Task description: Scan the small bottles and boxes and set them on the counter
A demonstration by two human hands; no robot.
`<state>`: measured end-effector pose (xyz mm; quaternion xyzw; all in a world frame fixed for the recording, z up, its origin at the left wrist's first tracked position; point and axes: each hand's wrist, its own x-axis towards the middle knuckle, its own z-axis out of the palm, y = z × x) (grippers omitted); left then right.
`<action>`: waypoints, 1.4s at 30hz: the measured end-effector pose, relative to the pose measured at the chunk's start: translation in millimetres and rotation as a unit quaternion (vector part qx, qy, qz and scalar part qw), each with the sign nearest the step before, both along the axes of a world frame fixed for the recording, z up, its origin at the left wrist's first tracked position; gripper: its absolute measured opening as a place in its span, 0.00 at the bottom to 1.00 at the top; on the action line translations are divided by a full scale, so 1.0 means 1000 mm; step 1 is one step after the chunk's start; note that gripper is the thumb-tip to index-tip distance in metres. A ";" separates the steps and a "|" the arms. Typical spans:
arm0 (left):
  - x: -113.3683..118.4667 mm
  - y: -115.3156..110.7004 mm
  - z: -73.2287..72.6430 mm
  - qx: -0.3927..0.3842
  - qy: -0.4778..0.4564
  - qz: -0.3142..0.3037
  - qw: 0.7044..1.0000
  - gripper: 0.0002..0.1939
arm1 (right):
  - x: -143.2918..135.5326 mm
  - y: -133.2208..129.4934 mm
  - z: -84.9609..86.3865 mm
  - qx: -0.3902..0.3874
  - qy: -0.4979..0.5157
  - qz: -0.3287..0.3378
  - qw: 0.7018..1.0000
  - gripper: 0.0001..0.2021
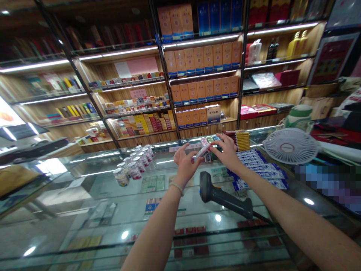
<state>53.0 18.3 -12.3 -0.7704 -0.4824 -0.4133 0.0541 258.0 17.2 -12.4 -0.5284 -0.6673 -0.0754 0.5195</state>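
Observation:
A slim pink-and-white pack (203, 151), perhaps of gum or candy, is held between both hands above the glass counter (126, 210). My left hand (184, 162) pinches its left end with thumb and finger, other fingers raised. At the other end, the fingertips of my right hand (226, 152) close on it. Just behind my hands stand similar small coloured packs (208, 140), partly covered by my fingers. A dark handheld barcode scanner (225, 197) lies on the glass below my hands, its cable trailing right.
Several small jars (133, 168) stand in rows at left. Blue-and-white sachets (255, 165) and yellow packs (243, 140) lie right of my hands. A white fan (291, 146) and a green-and-white jug (299, 116) are farther right. Stocked shelves (203, 73) line the wall.

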 end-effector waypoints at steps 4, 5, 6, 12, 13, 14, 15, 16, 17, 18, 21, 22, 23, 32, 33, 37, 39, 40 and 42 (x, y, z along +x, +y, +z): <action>-0.004 -0.001 0.003 0.027 -0.012 0.028 0.999 0.10 | 0.003 0.001 -0.003 0.006 -0.046 -0.009 0.999 0.14; -0.005 -0.001 0.003 0.032 -0.013 0.033 0.999 0.10 | 0.004 0.001 -0.004 0.007 -0.058 -0.013 0.998 0.14; -0.006 -0.001 0.004 0.037 -0.012 0.038 0.999 0.10 | 0.005 0.001 -0.004 0.009 -0.070 -0.016 0.997 0.14; -0.010 -0.002 0.006 0.072 0.009 0.046 0.996 0.09 | 0.006 0.000 -0.005 0.022 -0.127 -0.028 0.991 0.13; -0.010 -0.002 0.006 0.075 0.013 0.046 0.996 0.09 | 0.007 -0.001 -0.006 0.023 -0.130 -0.027 0.991 0.13; -0.011 -0.002 0.006 0.079 0.016 0.047 0.996 0.09 | 0.007 -0.001 -0.006 0.023 -0.133 -0.025 0.991 0.13; -0.011 -0.002 0.006 0.082 0.019 0.048 0.995 0.09 | 0.007 -0.001 -0.006 0.023 -0.135 -0.024 0.990 0.13; -0.011 -0.002 0.006 0.085 0.021 0.048 0.995 0.09 | 0.007 -0.001 -0.006 0.023 -0.137 -0.023 0.990 0.13; -0.011 -0.002 0.006 0.087 0.023 0.049 0.995 0.09 | 0.007 -0.002 -0.006 0.023 -0.139 -0.023 0.990 0.13; -0.011 -0.002 0.006 0.088 0.025 0.051 0.995 0.09 | 0.007 -0.002 -0.006 0.024 -0.141 -0.023 0.989 0.13; -0.012 -0.002 0.006 0.089 0.029 0.058 0.994 0.09 | 0.007 -0.003 -0.007 0.028 -0.153 -0.029 0.987 0.13; -0.013 -0.003 0.006 0.090 0.033 0.059 0.994 0.09 | 0.006 -0.003 -0.007 0.030 -0.159 -0.031 0.986 0.13; -0.014 -0.003 0.005 0.092 0.036 0.058 0.993 0.09 | 0.006 -0.004 -0.006 0.032 -0.167 -0.033 0.985 0.12; -0.022 0.003 -0.002 0.155 0.044 0.040 0.986 0.10 | 0.002 -0.010 0.004 0.061 -0.271 -0.052 0.959 0.10; -0.022 0.004 -0.002 0.158 0.042 0.039 0.986 0.10 | 0.002 -0.011 0.005 0.059 -0.279 -0.052 0.957 0.10; -0.023 0.006 -0.004 0.169 0.034 0.035 0.984 0.09 | 0.001 -0.018 0.014 0.038 -0.308 -0.065 0.948 0.11; -0.023 0.007 -0.004 0.173 0.028 0.035 0.984 0.09 | -0.002 -0.025 0.022 0.027 -0.316 -0.080 0.945 0.13; -0.024 0.007 -0.004 0.174 0.025 0.035 0.984 0.08 | -0.004 -0.031 0.026 0.022 -0.315 -0.089 0.945 0.16; -0.025 0.008 -0.005 0.174 0.019 0.035 0.984 0.08 | -0.010 -0.046 0.032 0.011 -0.300 -0.109 0.948 0.22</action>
